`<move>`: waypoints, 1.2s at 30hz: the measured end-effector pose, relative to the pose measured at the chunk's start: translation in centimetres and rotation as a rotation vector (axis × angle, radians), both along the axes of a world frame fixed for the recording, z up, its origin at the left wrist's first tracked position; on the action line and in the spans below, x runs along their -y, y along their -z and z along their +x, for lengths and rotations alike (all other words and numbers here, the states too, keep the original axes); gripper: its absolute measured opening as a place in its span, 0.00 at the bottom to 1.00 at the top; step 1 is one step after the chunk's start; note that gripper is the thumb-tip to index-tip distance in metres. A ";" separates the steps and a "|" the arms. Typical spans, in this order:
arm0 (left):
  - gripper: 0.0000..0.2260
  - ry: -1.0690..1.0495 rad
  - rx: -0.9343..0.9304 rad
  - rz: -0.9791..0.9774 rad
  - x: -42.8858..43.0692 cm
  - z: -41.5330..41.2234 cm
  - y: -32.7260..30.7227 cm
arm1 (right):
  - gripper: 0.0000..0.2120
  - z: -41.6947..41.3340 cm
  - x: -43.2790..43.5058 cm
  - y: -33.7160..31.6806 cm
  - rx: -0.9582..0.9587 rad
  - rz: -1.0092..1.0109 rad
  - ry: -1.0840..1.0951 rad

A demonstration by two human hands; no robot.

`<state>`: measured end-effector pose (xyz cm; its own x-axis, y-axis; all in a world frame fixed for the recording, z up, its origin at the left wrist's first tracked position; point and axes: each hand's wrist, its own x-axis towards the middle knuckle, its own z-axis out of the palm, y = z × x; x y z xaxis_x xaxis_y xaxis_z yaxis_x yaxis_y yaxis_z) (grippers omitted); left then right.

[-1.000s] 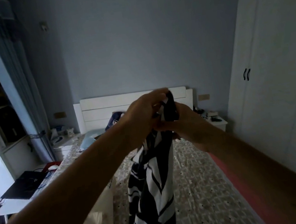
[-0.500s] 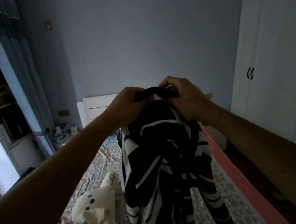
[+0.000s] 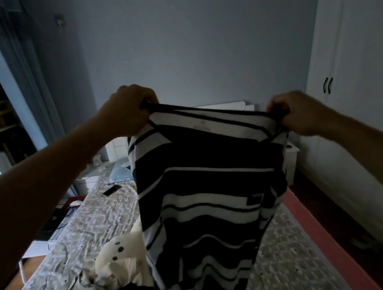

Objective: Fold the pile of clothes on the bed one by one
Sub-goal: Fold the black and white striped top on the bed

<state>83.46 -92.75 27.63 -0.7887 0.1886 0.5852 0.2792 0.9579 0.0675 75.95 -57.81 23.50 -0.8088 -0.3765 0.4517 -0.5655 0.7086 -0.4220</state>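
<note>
L hand (image 3: 127,112) & R hand (image 3: 295,113) grip top edge of black-white striped garment (image 3: 206,180), spread above bed (image 3: 287,265); cream spotted garment (image 3: 121,261) below.

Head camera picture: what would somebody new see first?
First, the big black-and-white striped garment, held up in the middle, stretched between the left hand and right hand, each gripping a top corner. Below it, on the bed, lies a cream spotted garment. White wardrobe doors fill the right side.

Black-and-white striped garment (image 3: 208,192), cream dotted cloth (image 3: 118,259), grey patterned bedspread (image 3: 97,222)
</note>
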 end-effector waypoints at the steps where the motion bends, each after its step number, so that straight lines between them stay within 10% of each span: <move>1: 0.09 -0.017 -0.006 0.023 0.3 -0.3 0.2 | 0.15 0.1 -0.2 -1.3 0.007 -0.018 -0.005; 11: 0.15 0.139 0.229 0.722 0.4 -1.3 1.3 | 0.10 -0.8 -0.2 -1.0 0.349 -0.010 0.031; 14: 0.09 0.272 0.214 0.578 1.0 -1.1 1.9 | 0.12 -1.4 -0.8 -0.6 0.458 -0.288 -0.002; 17: 0.30 0.289 0.142 0.269 2.4 -0.6 1.6 | 0.16 -0.8 -1.3 -1.6 0.471 -0.494 -0.132; 22: 0.27 0.265 -0.014 -0.101 4.2 -0.2 0.6 | 0.12 1.4 -3.2 -4.8 0.220 -0.015 -0.268; 27: 0.08 0.192 -0.152 0.096 5.2 -1.0 1.6 | 0.32 1.1 -4.3 -4.9 0.126 0.295 -0.159; 31: 0.09 0.044 -0.235 0.374 5.1 -2.2 3.1 | 0.42 0.1 -5.2 -3.2 0.205 -0.120 -0.197; 36: 0.06 0.141 -0.327 0.210 3.8 -1.3 3.1 | 0.37 0.1 -5.6 -1.3 0.273 -0.255 -0.218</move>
